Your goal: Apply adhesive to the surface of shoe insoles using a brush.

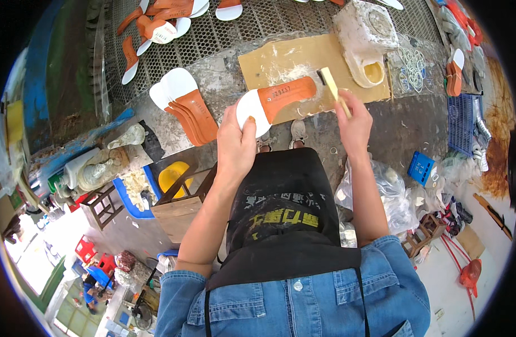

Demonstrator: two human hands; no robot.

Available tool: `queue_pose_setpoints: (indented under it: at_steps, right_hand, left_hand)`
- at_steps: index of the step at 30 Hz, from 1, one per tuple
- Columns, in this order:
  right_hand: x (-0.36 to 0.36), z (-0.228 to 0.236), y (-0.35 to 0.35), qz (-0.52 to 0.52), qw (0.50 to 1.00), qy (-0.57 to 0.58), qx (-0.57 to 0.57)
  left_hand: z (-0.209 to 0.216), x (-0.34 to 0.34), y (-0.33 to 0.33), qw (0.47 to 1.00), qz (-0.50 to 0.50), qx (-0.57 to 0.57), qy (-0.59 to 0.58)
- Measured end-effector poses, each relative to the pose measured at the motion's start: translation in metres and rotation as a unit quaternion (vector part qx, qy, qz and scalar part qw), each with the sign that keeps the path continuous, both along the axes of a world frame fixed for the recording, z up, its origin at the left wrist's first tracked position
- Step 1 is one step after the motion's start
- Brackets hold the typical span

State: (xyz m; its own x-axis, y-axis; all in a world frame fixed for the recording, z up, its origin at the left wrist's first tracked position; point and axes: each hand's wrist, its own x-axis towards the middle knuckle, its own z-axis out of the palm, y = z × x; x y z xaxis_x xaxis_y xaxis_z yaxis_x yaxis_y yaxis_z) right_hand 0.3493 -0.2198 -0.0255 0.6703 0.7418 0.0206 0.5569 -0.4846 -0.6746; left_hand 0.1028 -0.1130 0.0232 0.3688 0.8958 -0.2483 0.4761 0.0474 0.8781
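My left hand (pixel 239 139) grips a shoe insole (pixel 286 96) by its white end, thumb on top. The insole's orange-brown part points right, over a brown cardboard sheet (pixel 262 60). In my right hand (pixel 354 121) is a small brush (pixel 332 87) with a pale handle and dark bristles. Its bristle end is just right of the insole's tip, apart from it. A fanned stack of matching insoles (pixel 191 109) lies on the bench left of my left hand. Beyond the brush stands a glue-crusted white container (pixel 364 65) with yellowish stuff in its opening.
Several insoles (pixel 157 31) lie on a metal mesh (pixel 258 25) at the far side. Tangled pale string (pixel 412 67) and more insoles (pixel 454 76) are at the right. A blue crate (pixel 462 123) stands right, a blue bin (pixel 135 194) of scraps lower left.
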Motion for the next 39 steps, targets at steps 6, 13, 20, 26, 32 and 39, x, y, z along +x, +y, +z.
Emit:
queue_pose_setpoints:
  at_steps: [6,13,20,26,32,39]
  right_hand:
    - [-0.061,0.024,-0.028,0.105,0.968,0.224,0.037]
    - [-0.037,-0.002,-0.044,-0.006,0.987,0.154,0.048]
    - [-0.010,-0.012,-0.032,0.004,0.994,0.106,-0.034]
    - [-0.017,0.011,0.030,0.092,0.994,-0.054,-0.019]
    - [0.004,0.010,0.033,0.065,0.993,-0.037,-0.095]
    - [-0.041,0.020,-0.015,0.119,0.987,0.103,0.033]
  left_hand:
    - [-0.006,0.001,0.004,0.997,0.026,-0.055,-0.056]
    - [-0.006,-0.001,0.001,0.992,0.050,-0.086,-0.072]
    - [0.005,-0.001,0.003,0.988,0.070,-0.117,-0.073]
    - [-0.018,-0.010,0.005,0.991,0.063,-0.090,-0.080]
    - [-0.017,-0.008,0.000,0.995,0.045,-0.054,-0.064]
    - [-0.022,0.000,0.004,0.995,0.052,-0.050,-0.071]
